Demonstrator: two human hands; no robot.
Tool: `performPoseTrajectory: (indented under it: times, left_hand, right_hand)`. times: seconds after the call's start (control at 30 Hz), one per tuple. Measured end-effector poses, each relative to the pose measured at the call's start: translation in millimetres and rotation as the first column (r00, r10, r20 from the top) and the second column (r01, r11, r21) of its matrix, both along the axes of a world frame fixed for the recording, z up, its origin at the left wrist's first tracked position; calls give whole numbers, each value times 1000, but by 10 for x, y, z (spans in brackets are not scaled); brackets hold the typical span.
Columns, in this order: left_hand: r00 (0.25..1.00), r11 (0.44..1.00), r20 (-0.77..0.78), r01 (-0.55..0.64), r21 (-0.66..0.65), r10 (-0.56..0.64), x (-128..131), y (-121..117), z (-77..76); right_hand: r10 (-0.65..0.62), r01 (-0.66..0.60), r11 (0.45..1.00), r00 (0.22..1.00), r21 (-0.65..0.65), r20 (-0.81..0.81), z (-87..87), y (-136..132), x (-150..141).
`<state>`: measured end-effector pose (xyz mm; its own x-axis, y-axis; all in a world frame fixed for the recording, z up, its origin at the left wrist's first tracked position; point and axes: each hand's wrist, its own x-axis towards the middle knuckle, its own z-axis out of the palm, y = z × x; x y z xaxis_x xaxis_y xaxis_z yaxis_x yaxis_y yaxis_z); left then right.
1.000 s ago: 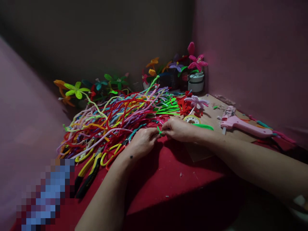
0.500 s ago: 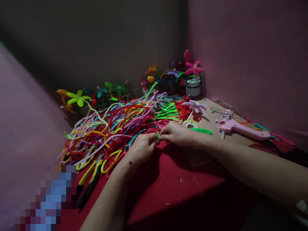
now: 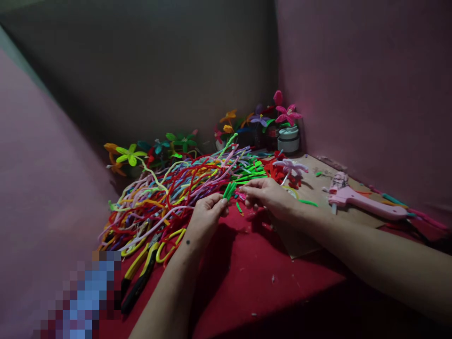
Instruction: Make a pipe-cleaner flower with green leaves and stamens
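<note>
My left hand (image 3: 208, 212) pinches a short folded green pipe cleaner (image 3: 229, 190) between thumb and fingers, its strands pointing up and away. Just to the right, my right hand (image 3: 266, 197) hovers with its fingers loosely bent and apart, and nothing shows between them. A small green pipe cleaner piece (image 3: 239, 208) lies on the red table cover (image 3: 247, 273) between the hands. Behind them rests a bundle of cut green pipe cleaners (image 3: 250, 173), beside a large heap of coloured pipe cleaners (image 3: 176, 183).
Pliers (image 3: 141, 273) with yellow and black handles lie left of my forearm. At right, a pink glue gun (image 3: 367, 203) rests by a brown board (image 3: 300, 240). A lilac flower (image 3: 290, 166) and a grey-white jar (image 3: 288, 139) stand farther back, with a yellow flower (image 3: 131, 154) at left.
My hands have come apart, the right one drawing off to the right. The green pipe cleaner now stands up clearly from my left hand. The whole view has shifted slightly.
</note>
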<state>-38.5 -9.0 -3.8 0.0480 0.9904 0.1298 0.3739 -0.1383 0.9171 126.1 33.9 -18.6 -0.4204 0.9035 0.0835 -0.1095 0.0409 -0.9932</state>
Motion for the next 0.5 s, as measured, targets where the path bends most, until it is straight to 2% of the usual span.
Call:
performPoseTrajectory:
  times: [0.17,0.3,0.5]
  left_hand:
    - [1000,1000,4,-8,8,8,32,-13,0]
    - [998,1000,-59,8,5,-8,55,-17,-4]
    - [988,994,-115,105,-11,-106,75,-8,-43]
  right_hand:
    - [64,-63,998,995,23,-73,-50,-20,-36]
    - [74,-70,997,993,40,-89,-47,-26,-44]
    - [134,-120,988,979,93,-154,-60,-33,-39]
